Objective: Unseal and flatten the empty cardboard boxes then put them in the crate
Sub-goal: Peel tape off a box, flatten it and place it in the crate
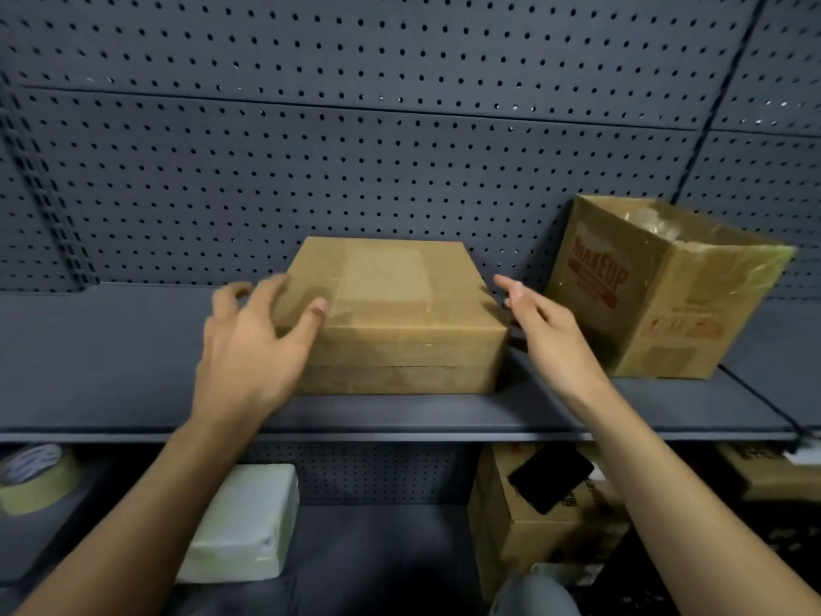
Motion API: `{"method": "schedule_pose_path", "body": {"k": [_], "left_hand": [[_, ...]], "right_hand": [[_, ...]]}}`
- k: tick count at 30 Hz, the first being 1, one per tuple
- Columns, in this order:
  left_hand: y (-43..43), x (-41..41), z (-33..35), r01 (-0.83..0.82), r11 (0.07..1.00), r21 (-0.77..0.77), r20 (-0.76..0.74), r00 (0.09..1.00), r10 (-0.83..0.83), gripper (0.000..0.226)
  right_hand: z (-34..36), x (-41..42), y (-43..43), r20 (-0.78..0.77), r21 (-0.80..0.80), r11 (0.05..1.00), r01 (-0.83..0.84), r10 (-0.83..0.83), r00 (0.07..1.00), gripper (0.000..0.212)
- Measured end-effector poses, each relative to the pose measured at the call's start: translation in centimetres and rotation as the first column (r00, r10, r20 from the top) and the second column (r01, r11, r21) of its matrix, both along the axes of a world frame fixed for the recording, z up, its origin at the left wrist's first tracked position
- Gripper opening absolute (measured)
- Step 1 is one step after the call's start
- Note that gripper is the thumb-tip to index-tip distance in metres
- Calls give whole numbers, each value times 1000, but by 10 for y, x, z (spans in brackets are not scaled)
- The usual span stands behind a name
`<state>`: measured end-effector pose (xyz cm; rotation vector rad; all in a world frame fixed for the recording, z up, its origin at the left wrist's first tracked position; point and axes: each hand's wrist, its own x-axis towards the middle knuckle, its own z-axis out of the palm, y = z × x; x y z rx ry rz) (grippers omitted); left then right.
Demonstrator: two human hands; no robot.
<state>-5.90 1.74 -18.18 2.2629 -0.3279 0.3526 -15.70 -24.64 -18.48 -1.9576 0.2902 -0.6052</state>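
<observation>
Shelf (111,349): left hand (249,344) fingers (272,290) splayed on box (400,313); right hand (548,333) straight, beside.

Lower cardboard box (511,535) (top behind shelf (400,420))

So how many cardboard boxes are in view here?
3: a sealed box mid upper shelf, a printed box right of it, a third box on the lower shelf. Cardboard at the far right may be a fourth.

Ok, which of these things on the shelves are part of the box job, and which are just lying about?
Job: plain box, printed box, left hand, right hand.
Lying about: tape roll, white block.
</observation>
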Motion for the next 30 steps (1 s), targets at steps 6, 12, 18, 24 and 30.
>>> {"method": "schedule_pose_path", "body": {"k": [6, 12, 18, 24, 30], "left_hand": [[-22, 4, 25, -28, 969, 246, -23, 999, 34, 67], [-32, -2, 13, -13, 958, 287, -64, 997, 33, 63], [-10, 25, 10, 117, 943, 313, -102, 991, -89, 74], [38, 56, 15, 305, 918, 255, -147, 950, -275, 90], [47, 68, 26, 450, 863, 229, -203, 889, -410, 75]], "right_hand": [[20, 65, -26, -93, 141, 989, 35, -22, 995, 44], [34, 106, -21, -260, -6, 997, -80, 75, 963, 56], [29, 94, -17, -377, -160, 980, -121, 53, 925, 48], [22, 66, 13, -415, -318, 944, -88, -55, 908, 50], [23, 30, 44, -453, -460, 888, 6, -240, 859, 48]]}}
